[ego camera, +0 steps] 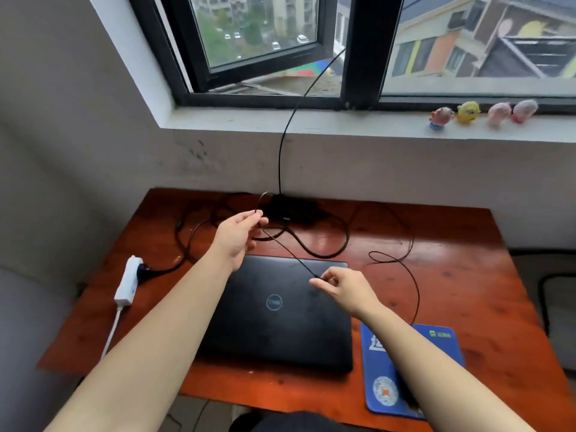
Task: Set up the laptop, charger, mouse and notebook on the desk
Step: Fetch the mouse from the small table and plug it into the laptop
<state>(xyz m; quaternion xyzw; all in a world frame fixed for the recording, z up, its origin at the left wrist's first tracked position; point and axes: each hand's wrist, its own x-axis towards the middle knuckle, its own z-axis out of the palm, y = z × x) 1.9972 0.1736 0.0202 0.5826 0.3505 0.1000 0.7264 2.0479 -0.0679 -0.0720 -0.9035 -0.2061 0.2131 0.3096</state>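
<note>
At the left edge of the desk (452, 269) a white power strip (126, 283) lies with a black plug (145, 271) seated in it; its thick lead runs back towards the charger (293, 210) by the wall, so the charger looks set out and on the mains, though whether it has reached the laptop cannot be told. The left hand (237, 238) hangs over the desk behind the laptop, fingers fairly straight and close together, thumb and forefinger tips pinching a thin cord (286, 249); the cord runs taut down and rightward across the lid. The laptop (277, 310) sits mid-desk, placed but shut; opening it is left to do. The right hand (339, 286) hovers above the laptop's far right corner, thumb and forefinger pinching the same cord, the other fingers loosely curled. The cord loops on over the desk and drops to the blue mouse pad (436, 347) at the front right, so I judge it the mouse's cord, being straightened; the mouse itself I cannot make out, the right forearm lying across the pad. No notebook shows; that step seems not yet done.
</note>
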